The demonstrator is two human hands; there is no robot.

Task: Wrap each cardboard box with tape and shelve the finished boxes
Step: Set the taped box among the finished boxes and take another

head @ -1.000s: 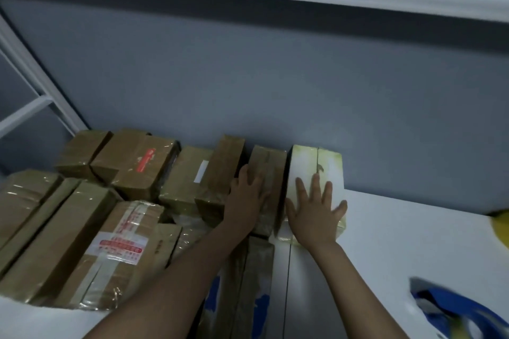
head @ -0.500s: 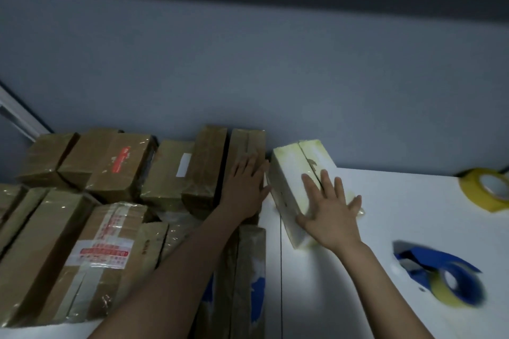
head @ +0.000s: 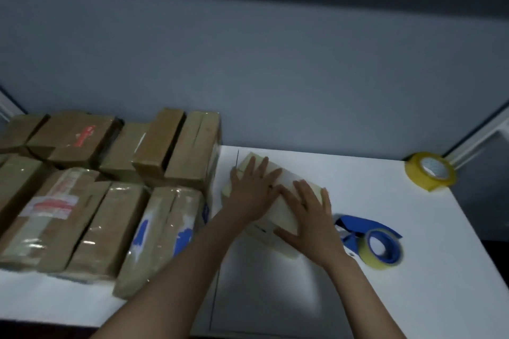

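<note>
A pale cream cardboard box [head: 286, 177] lies at an angle on the white table [head: 358, 297], just right of the stacked boxes. My left hand [head: 252, 191] lies flat on its far left part with fingers spread. My right hand [head: 309, 219] rests on its near right part, the thumb along the box's front side. A blue tape dispenser [head: 371, 239] with a yellowish roll lies just right of my right hand.
Several brown taped boxes [head: 110, 187] fill the table's left half up to the grey wall. A loose yellow tape roll [head: 429, 170] sits at the back right corner. White frame bars [head: 473, 140] rise at the right edge.
The cream box has been drawn away from the wall and the brown boxes, toward me and to the right. My left hand left the brown box and now lies on the cream box.
</note>
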